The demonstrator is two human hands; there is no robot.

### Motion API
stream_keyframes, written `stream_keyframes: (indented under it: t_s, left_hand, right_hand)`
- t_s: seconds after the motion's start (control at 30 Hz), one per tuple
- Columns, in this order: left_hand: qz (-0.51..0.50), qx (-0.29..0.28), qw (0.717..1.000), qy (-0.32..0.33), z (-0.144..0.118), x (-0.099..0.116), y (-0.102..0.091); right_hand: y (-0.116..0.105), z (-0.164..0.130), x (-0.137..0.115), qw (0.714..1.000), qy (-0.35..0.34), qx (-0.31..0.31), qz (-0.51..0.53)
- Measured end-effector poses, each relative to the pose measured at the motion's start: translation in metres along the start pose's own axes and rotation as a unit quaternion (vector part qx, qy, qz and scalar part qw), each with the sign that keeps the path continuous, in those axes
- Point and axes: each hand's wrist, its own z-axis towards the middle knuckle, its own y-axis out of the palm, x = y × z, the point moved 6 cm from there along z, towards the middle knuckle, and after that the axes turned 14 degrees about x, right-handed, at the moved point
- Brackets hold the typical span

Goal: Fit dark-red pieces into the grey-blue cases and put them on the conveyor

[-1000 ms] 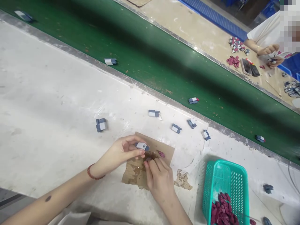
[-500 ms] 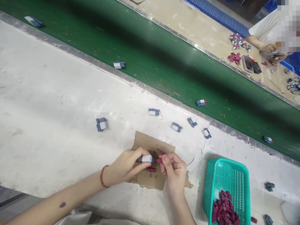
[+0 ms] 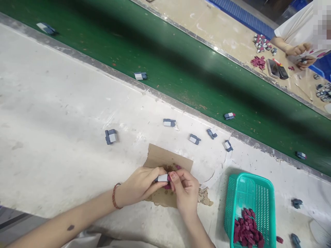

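Observation:
My left hand [image 3: 144,182] pinches a small grey-and-navy plastic piece [image 3: 162,178] between thumb and fingers. Against its right end, my right hand [image 3: 186,189] presses a small maroon part [image 3: 169,177], mostly hidden by the fingertips. Both hands are over a stained cardboard sheet [image 3: 157,153] on the white table. More maroon parts [image 3: 167,186] lie on the cardboard below the held pieces, partly covered by my hands. A teal basket [image 3: 271,193] to the right of my right hand holds a heap of maroon parts [image 3: 248,229].
Several grey-and-navy pieces [image 3: 194,139] lie around the white table [image 3: 64,137]. Behind it runs a green conveyor belt [image 3: 170,65] carrying similar pieces [image 3: 140,75]. Across the belt, a co-worker's hands [image 3: 301,57] are near a phone [image 3: 273,68] and piles of parts [image 3: 258,62].
My right hand has moved left, bringing the maroon part from apart to against the end of the grey-and-navy piece. Pieces on the belt have shifted to the right.

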Motion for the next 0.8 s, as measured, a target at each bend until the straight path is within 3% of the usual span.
stream_keyframes:
  t_s: [0.1,0.2,0.33,0.4,0.47,0.67,0.73,0.8]
  left_hand:
    - [-0.021,-0.001,1.000,-0.015,0.001,0.000,-0.001]
    - [-0.060,-0.026,0.996,-0.057,0.003,0.000,-0.001]
    - [-0.110,-0.082,0.980,-0.141,0.004,0.002,0.001]
    - [-0.126,-0.113,0.970,-0.175,0.005,0.003,0.003]
    - [-0.129,-0.144,0.963,-0.185,0.005,0.005,0.005]
    - [-0.090,-0.206,0.963,-0.147,0.013,0.010,0.012]
    - [-0.088,-0.232,0.961,-0.120,0.021,0.015,0.014]
    - [-0.090,-0.239,0.962,-0.097,0.036,0.017,0.011]
  right_hand:
    - [-0.003,-0.003,0.000,0.999,-0.037,0.008,-0.032]
    - [-0.006,-0.005,-0.010,0.984,-0.144,0.006,-0.107]
    - [-0.006,-0.014,-0.031,0.900,-0.377,0.016,-0.218]
    - [-0.005,-0.019,-0.035,0.863,-0.443,0.020,-0.242]
    - [-0.004,-0.021,-0.036,0.852,-0.462,0.020,-0.244]
    - [-0.012,-0.024,-0.039,0.858,-0.434,-0.005,-0.273]
    - [-0.030,-0.028,-0.043,0.868,-0.410,-0.005,-0.281]
    - [-0.065,-0.032,-0.048,0.889,-0.362,0.040,-0.278]
